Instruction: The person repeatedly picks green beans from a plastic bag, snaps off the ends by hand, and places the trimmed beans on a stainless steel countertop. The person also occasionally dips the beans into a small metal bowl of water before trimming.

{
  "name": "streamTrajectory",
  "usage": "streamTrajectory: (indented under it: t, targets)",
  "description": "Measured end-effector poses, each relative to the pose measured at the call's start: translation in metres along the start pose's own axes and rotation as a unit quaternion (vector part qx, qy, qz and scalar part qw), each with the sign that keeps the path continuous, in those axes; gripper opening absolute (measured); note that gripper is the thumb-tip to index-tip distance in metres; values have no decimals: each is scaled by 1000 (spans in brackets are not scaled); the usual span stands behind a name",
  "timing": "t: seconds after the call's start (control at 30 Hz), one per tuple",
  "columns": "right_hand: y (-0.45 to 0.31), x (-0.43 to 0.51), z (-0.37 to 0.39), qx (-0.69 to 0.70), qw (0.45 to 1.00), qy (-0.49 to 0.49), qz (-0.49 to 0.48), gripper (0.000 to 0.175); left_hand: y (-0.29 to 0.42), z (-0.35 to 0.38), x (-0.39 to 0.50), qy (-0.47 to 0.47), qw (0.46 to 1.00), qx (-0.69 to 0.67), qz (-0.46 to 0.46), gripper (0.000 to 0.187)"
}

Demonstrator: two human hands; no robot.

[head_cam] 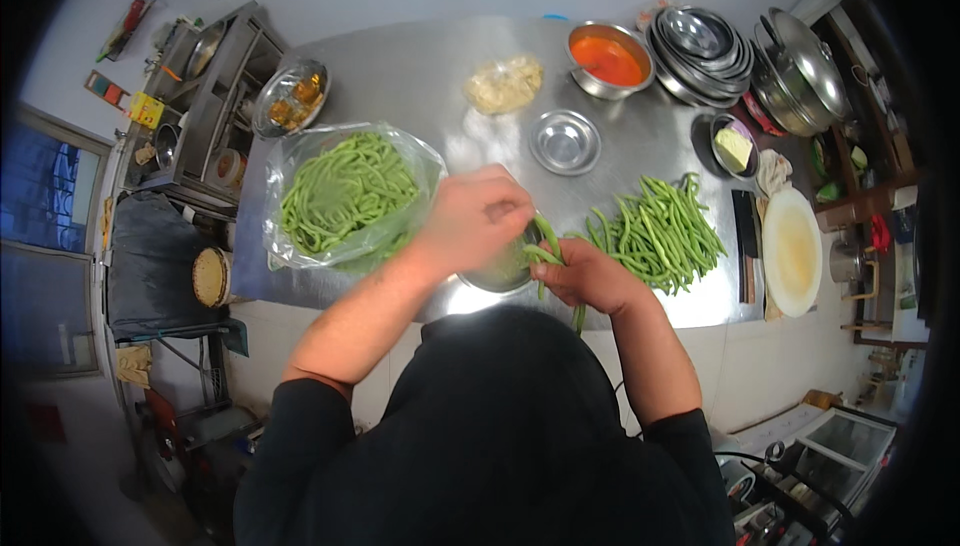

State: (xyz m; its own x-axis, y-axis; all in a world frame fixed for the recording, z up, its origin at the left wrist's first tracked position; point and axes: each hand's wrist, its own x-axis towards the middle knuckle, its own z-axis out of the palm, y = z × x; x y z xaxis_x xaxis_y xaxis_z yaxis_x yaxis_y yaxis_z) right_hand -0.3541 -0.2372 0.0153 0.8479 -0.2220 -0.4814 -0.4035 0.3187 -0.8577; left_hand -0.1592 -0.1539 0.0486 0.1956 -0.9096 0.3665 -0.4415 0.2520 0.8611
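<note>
My right hand (589, 276) grips a few green beans (549, 237), whose ends stick out above and below the fingers. Over a metal bowl (496, 283) is my left hand (484, 208), blurred, with fingertips curled close to the tops of those beans. Whether anything is pinched in it cannot be made out. The bowl, partly hidden by both hands, has greenish bits inside. To the right of my right hand lies a loose pile of green beans (660, 231). On my left, a clear plastic bag (431, 160) stands open, full of green beans (349, 186).
Beyond my hands are an empty metal dish (565, 142), a bag of pale food (504, 85) and a pot of red-orange liquid (609, 60). Stacked metal bowls (701, 55) stand back right. A cleaver (745, 227) lies beside a round board (792, 252) at the right edge.
</note>
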Motion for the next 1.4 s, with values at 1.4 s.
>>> streamTrajectory:
  t: [1.4]
  targets:
    - [50,-11,-63,314,892,245,-215,18,-94,51,-64,51,974,-100,-199,21]
